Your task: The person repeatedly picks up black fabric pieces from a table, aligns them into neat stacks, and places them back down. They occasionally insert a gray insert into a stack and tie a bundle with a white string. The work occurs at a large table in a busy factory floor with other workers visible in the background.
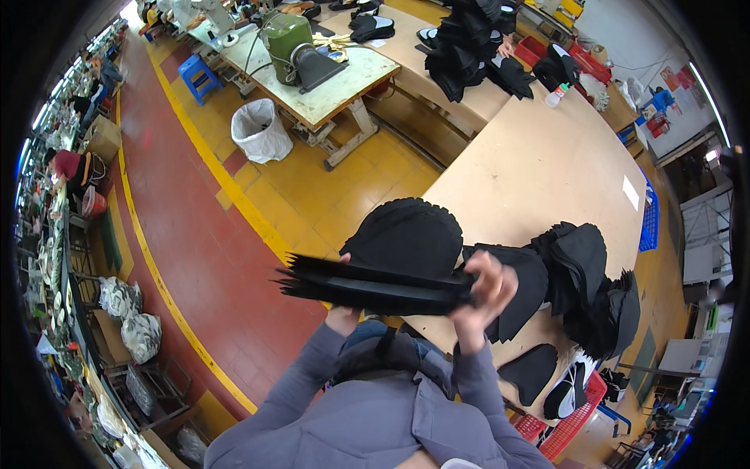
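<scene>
Above the near end of the table I hold a stack of black, notched-edge fabric pieces, seen edge-on and split into two layers. My left hand grips its left part, mostly hidden behind it. My right hand closes with curled fingers round its right end, slightly blurred. Just beyond lies a rounded black pile with a scalloped edge. To the right of my right hand are another black pile and fanned black pieces. A single dark sole-shaped piece lies nearer me.
The tan table stretches away, with stacked black shoe parts and a small bottle at its far end. A green machine stands on another table. A white-lined bin and blue stool are on the floor. Red basket nearby.
</scene>
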